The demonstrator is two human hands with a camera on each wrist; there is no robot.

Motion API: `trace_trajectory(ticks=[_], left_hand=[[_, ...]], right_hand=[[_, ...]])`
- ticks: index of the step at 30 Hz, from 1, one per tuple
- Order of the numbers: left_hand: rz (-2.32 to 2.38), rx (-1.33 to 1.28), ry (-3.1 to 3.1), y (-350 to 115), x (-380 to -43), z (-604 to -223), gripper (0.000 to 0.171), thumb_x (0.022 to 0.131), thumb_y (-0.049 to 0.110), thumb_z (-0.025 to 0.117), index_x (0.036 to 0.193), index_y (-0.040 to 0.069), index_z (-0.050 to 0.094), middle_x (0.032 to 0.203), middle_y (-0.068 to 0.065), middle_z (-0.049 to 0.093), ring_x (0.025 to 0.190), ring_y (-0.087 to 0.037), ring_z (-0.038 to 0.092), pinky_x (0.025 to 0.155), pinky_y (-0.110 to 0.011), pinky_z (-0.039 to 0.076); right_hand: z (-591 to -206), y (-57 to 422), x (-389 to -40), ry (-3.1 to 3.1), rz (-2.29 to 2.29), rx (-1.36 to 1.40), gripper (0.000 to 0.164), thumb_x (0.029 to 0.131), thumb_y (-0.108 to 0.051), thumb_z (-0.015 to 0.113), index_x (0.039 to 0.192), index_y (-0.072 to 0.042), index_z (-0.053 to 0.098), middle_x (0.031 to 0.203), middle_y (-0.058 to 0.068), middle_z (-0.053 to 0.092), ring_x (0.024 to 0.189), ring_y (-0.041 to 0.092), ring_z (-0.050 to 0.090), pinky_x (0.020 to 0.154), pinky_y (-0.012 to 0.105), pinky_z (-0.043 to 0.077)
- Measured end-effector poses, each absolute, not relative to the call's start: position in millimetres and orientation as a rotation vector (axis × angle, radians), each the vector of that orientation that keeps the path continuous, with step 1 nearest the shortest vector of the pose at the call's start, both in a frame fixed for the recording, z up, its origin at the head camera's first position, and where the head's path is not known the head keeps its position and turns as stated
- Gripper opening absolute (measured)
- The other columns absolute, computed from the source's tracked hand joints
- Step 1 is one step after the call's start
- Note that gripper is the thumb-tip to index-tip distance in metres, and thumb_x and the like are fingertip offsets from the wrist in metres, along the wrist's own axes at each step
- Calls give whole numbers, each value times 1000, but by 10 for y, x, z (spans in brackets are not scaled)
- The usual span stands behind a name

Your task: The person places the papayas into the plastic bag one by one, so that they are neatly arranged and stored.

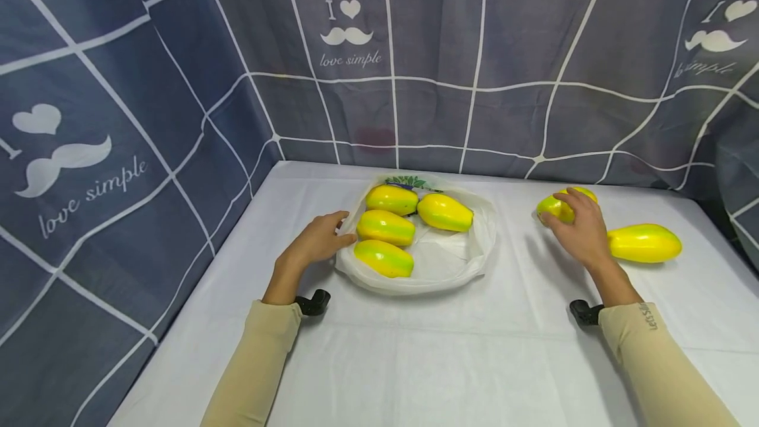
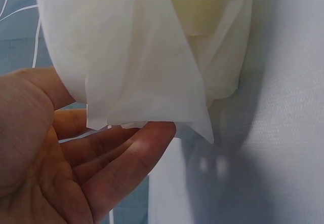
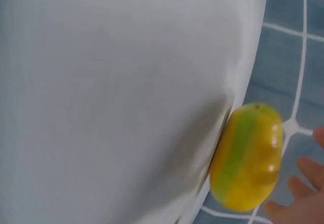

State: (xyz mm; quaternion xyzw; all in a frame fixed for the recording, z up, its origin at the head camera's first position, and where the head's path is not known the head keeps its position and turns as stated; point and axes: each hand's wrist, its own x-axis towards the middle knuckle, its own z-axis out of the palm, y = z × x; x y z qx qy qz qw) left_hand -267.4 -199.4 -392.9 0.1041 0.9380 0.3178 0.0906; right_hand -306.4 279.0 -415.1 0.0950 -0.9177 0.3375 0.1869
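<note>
Under the right hand (image 1: 581, 223), between two and three o'clock from the white plastic bag (image 1: 435, 282) on the cloth-covered desk (image 1: 439, 361), one papaya (image 1: 556, 208). Partly covered by the hand in the head view; in the right wrist view, shows far more of its yellow skin and a broad green stripe. In that same close view, right-hand fingers loosely spread wide beside the fruit, cut off at four o'clock by the frame. Cannot tell whether any fingertip touches the skin.

At four o'clock from this fruit, a second papaya (image 1: 649, 244), near end hidden behind the right wrist. Inside the bag, three papayas (image 1: 385, 227) in a column toward nine o'clock, a fourth papaya (image 1: 445, 212) toward two.

At the bag's nine o'clock, the left hand (image 1: 323, 236), relaxed, extended fingers touching the rim. In the left wrist view, thumb tip lost behind plastic, with only a blurred yellowish shape through it. Farther out, beige sleeves (image 1: 255, 364), cut off toward six o'clock; toward twelve, a grey, white-lined curtain (image 1: 433, 31).
</note>
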Motion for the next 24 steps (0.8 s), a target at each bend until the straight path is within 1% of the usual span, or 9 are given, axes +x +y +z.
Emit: trace_trajectory(ticks=[6,12,14,20,24], left_hand=[[937,295,2782,-1995,-2674,-3931,56,97,26,62,145,3,45,129,-19,60,114,-32,57,96,-49,46],[932,282,2779,-1991,-2686,-3946,58,97,27,62,146,3,43,131,-18,59,116,-32,57,97,-49,45],[933,277,2775,-1987,-2688,-3951,59,97,28,62,147,3,43,131,-19,59,116,-32,56,97,-48,46],[928,266,2772,-1990,-2692,-3961,59,97,28,62,147,3,43,130,-18,59,115,-32,57,96,-48,46],[925,261,2775,-2000,-2693,-3954,60,97,29,63,147,3,43,130,-19,59,113,-31,57,95,-48,47]], right_hand=[[-4172,2917,-3123,-2636,958,230,53,91,-14,62,134,13,48,148,39,28,138,56,18,113,60,10],[-4165,2983,-3185,-2703,950,227,58,92,-17,61,139,13,43,153,39,15,142,55,7,114,62,4],[-4170,2998,-3211,-2730,936,229,60,93,-18,61,140,13,41,153,39,13,143,53,4,114,61,2],[-4200,3030,-3262,-2796,912,207,60,96,-21,58,142,13,38,152,39,17,142,55,4,113,63,4],[-4168,3029,-3258,-2768,905,232,53,96,-21,58,135,13,47,146,41,28,136,59,14,110,65,9]])
